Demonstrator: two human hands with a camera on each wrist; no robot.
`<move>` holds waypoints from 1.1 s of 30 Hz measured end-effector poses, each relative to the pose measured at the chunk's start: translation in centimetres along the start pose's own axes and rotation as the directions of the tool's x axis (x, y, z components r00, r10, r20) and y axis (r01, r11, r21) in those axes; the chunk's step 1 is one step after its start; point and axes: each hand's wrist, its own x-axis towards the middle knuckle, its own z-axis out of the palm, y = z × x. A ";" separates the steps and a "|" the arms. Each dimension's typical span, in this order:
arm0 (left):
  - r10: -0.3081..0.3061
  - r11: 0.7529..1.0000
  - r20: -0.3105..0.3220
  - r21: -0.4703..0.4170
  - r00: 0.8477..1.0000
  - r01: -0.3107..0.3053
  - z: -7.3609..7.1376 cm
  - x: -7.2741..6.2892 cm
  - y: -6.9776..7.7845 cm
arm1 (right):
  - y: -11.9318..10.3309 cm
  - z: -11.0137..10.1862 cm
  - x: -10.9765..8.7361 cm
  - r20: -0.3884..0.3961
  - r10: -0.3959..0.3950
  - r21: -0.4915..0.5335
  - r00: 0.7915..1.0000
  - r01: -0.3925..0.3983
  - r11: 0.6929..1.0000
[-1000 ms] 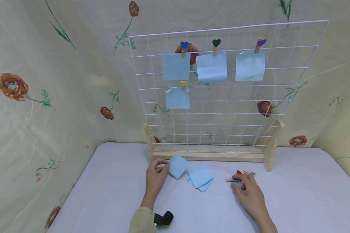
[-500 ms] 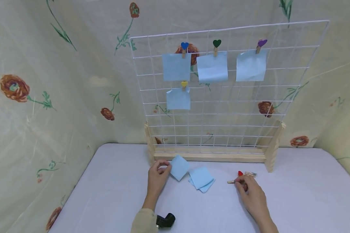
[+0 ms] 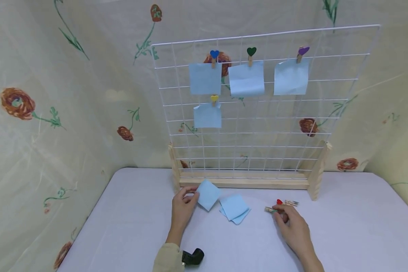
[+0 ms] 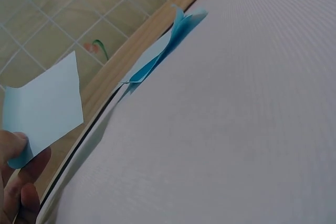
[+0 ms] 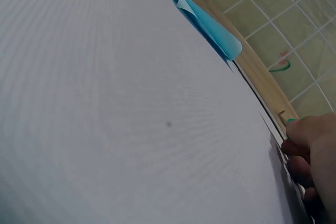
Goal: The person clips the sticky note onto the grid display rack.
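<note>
Between thumb and fingers, my left hand (image 3: 183, 207) pinches a light blue paper note (image 3: 209, 194) by one corner. The left wrist view shows this note (image 4: 47, 103) raised, its pinched corner bent. On the right, my right hand (image 3: 294, 224) pinches a small wooden clothespin (image 3: 268, 209) with a bit of green on it. Its wooden tip sticks out to the left; the fingers hide the rest. Just behind those fingers lie a red heart clothespin (image 3: 279, 201) and other wooden clothespins (image 3: 292, 203). A small stack of blue notes (image 3: 234, 207) lies between the hands.
A white wire grid (image 3: 258, 132) in a wooden stand (image 3: 241, 183) rises at the back of the white-covered table (image 3: 139, 226). Several blue notes hang on it from heart clothespins, including a blue heart one (image 3: 214, 55) and a yellow heart one (image 3: 214, 99). Flowered cloth hangs behind.
My right fingers have shifted their hold on the clothespin and turned it slightly, so more of its tip and green part shows than half a second ago. The left hand stays nearly still.
</note>
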 end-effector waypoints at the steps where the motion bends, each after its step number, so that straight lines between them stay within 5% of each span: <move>1: -0.006 1.000 -0.001 -0.002 1.000 0.006 0.0 0.0 0.0 | 0.0 0.0 0.0 0.001 0.019 0.007 1.000 -0.019 1.000; 6: -0.030 1.000 -0.015 0.001 0.999 0.030 0.1 -0.2 0.6 | -0.1 -0.1 0.0 -0.020 0.090 0.071 0.996 -0.089 0.994; 14: -0.010 1.000 -0.046 0.001 0.999 0.010 -0.3 -0.9 4.2 | -0.2 -0.2 0.5 -0.046 0.080 0.224 0.996 -0.068 0.972; 26: -0.100 0.984 0.011 -0.145 0.995 0.100 0.8 -1.0 4.3 | -1.1 -0.6 0.6 -0.060 0.254 0.538 0.965 -0.183 0.823; 33: -0.127 0.980 0.024 -0.151 0.992 0.129 2.0 -0.9 4.1 | -1.1 -0.6 0.7 -0.032 0.253 0.579 0.967 -0.189 0.793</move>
